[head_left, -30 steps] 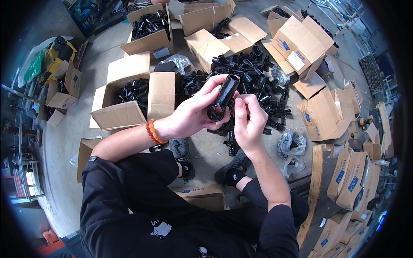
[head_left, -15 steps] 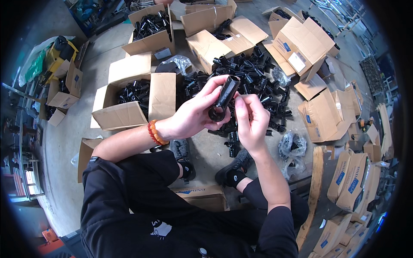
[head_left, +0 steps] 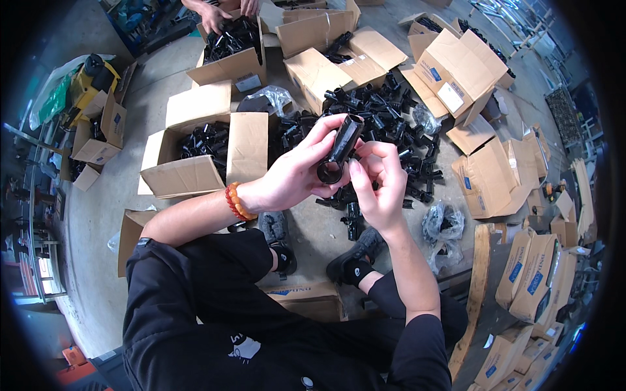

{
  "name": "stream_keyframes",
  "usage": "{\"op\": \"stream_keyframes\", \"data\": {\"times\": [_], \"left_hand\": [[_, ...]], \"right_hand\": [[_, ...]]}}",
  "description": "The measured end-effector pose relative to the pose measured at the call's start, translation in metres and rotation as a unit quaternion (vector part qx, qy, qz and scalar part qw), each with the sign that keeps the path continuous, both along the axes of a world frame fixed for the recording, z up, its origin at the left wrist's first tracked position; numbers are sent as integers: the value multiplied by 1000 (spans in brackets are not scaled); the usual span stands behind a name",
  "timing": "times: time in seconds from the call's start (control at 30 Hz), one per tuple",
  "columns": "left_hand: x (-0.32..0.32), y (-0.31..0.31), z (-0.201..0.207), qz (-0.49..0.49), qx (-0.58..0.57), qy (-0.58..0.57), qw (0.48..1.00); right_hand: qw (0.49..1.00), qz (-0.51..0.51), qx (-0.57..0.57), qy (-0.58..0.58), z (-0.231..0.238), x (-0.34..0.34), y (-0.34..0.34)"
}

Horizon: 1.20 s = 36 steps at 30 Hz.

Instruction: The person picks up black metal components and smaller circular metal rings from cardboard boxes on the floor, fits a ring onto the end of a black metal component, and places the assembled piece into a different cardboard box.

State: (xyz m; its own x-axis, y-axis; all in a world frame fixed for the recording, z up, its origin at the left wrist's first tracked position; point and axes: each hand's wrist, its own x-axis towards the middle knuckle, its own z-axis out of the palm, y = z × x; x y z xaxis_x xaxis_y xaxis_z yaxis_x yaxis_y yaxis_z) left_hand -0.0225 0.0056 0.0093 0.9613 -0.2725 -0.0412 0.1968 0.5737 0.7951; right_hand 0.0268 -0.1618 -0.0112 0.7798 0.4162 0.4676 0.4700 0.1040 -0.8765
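Note:
My left hand (head_left: 293, 171), with a beaded bracelet at its wrist, grips a glossy black tubular pipe fitting (head_left: 343, 142) between thumb and fingers. The fitting is held tilted, with a round open end toward me. My right hand (head_left: 381, 192) is closed in a pinch at the fitting's right side. Whatever sits between its thumb and fingertips is too small or hidden to make out. Below and beyond both hands, a loose pile of similar black fittings (head_left: 381, 117) covers part of the floor.
Left of the pile stands an open carton (head_left: 182, 174) of black fittings. Another person's hands (head_left: 214, 18) reach into a farther carton (head_left: 231, 62). Crumpled plastic bags (head_left: 443, 225) lie right of my feet. A wooden plank (head_left: 473, 293) and stacked cartons (head_left: 531, 274) are farther right.
My right fingers have shifted left and curled closer against the fitting. My left hand stays nearly still. At the back, another person's hands have come into the far carton.

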Motion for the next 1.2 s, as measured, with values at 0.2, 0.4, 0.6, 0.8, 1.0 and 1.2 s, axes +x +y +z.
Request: {"op": "stream_keyframes", "data": {"times": [0.2,0.4,0.6,0.8,1.0,1.2], "left_hand": [[0,1,-4,-10,-8,-10,1000],[0,1,-5,-15,-2,-4,1000],[0,0,-3,-4,10,0,1000],[1,2,-2,-2,6,-3,1000],[0,1,-3,-8,10,-10,1000],[1,1,-5,-13,14,-2,1000]], "right_hand": [[999,25,42,8,-12,4,2],[999,12,-24,-18,-9,5,2],[999,15,-13,-27,-13,6,0],[999,18,-34,2,3,-1,-3],[995,-10,-52,-84,-6,8,-2],[990,-35,-81,-114,-10,10,-3]]}}
